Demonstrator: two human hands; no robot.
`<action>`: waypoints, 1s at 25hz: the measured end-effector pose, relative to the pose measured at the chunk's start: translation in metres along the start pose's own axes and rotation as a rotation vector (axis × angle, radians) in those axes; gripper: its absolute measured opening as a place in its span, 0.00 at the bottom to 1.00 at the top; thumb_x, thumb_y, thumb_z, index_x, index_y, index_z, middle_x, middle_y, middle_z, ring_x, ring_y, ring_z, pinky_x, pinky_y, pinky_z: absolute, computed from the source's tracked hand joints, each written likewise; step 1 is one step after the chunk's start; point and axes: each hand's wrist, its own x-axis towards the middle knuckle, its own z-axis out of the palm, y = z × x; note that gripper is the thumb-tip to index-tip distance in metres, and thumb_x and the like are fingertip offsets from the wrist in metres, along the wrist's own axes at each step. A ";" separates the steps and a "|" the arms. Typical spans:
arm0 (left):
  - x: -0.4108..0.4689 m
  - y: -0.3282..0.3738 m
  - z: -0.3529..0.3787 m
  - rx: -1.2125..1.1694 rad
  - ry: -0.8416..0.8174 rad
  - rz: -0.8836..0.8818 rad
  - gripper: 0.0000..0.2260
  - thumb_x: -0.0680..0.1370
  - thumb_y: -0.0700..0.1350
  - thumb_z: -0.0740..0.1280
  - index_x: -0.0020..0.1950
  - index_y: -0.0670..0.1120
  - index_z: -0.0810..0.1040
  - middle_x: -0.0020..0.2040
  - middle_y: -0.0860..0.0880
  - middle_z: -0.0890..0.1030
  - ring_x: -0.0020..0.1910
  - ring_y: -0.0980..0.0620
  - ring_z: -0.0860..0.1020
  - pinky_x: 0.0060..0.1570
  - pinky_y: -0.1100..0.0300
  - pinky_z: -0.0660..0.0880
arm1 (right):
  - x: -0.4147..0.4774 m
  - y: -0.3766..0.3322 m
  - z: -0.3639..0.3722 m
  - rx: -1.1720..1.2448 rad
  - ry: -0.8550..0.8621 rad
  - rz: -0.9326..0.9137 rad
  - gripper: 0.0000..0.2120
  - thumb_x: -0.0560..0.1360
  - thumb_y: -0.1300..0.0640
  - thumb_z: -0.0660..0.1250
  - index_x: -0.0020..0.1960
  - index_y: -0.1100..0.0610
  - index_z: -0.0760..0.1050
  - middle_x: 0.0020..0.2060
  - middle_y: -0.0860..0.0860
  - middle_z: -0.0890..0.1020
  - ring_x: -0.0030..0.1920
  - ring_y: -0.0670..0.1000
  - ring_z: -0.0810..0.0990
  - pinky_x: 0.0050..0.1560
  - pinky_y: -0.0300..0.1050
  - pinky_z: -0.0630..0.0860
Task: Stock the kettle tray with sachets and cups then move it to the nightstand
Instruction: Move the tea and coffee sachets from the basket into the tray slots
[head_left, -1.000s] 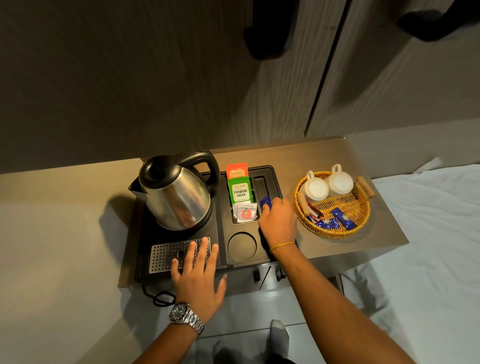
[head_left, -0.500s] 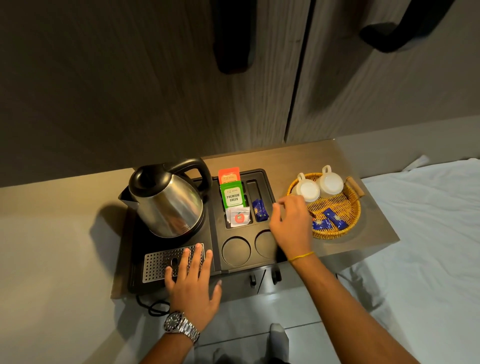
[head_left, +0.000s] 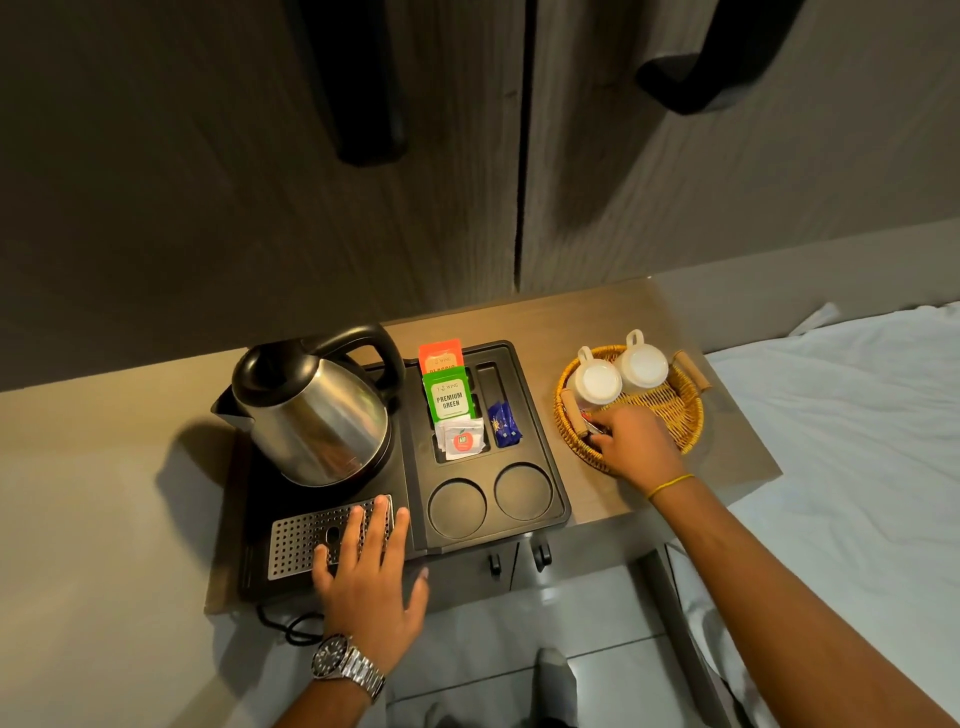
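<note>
The black kettle tray (head_left: 550, 467) sits on the wooden nightstand top with a steel kettle (head_left: 311, 415) at its left. Its slots hold an orange sachet (head_left: 440, 356), a green tea sachet (head_left: 450, 397), a white sachet (head_left: 461, 440) and a blue sachet (head_left: 503, 423). Two round cup recesses (head_left: 457, 506) in front hold nothing. My left hand (head_left: 366, 571) lies flat on the tray's front edge by the metal drip grille (head_left: 301, 535). My right hand (head_left: 631, 444) is inside the wicker basket (head_left: 675, 410), fingers curled over sachets there. Two white cups (head_left: 597, 382) stand upside down in the basket.
Dark wardrobe doors with black handles (head_left: 358, 93) rise behind the nightstand. A bed with a white sheet (head_left: 857, 441) lies to the right. A black cord (head_left: 288, 626) hangs below the tray's front. Bare wood (head_left: 727, 457) shows right of the basket.
My right hand left the blue sachet in the tray's slot and moved right into the wicker basket. My left hand stayed on the tray's front edge.
</note>
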 end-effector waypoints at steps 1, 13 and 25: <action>0.000 0.000 0.000 0.003 0.003 0.003 0.37 0.71 0.61 0.67 0.79 0.53 0.65 0.81 0.49 0.62 0.78 0.43 0.64 0.68 0.30 0.61 | 0.002 0.000 -0.002 -0.014 -0.002 -0.007 0.12 0.78 0.52 0.71 0.60 0.49 0.86 0.50 0.57 0.88 0.52 0.61 0.84 0.52 0.53 0.82; 0.001 0.003 -0.001 0.005 0.021 0.002 0.36 0.70 0.61 0.65 0.78 0.53 0.66 0.80 0.48 0.65 0.77 0.42 0.65 0.68 0.30 0.61 | 0.007 0.002 0.003 0.311 -0.012 0.119 0.10 0.75 0.55 0.77 0.56 0.54 0.88 0.49 0.54 0.90 0.52 0.57 0.85 0.57 0.52 0.81; -0.001 0.003 -0.002 -0.006 0.016 -0.002 0.37 0.70 0.61 0.67 0.78 0.53 0.66 0.81 0.48 0.64 0.78 0.42 0.65 0.68 0.30 0.60 | -0.029 -0.005 -0.024 0.367 0.293 0.157 0.08 0.79 0.59 0.72 0.55 0.57 0.88 0.46 0.58 0.89 0.50 0.61 0.85 0.48 0.51 0.80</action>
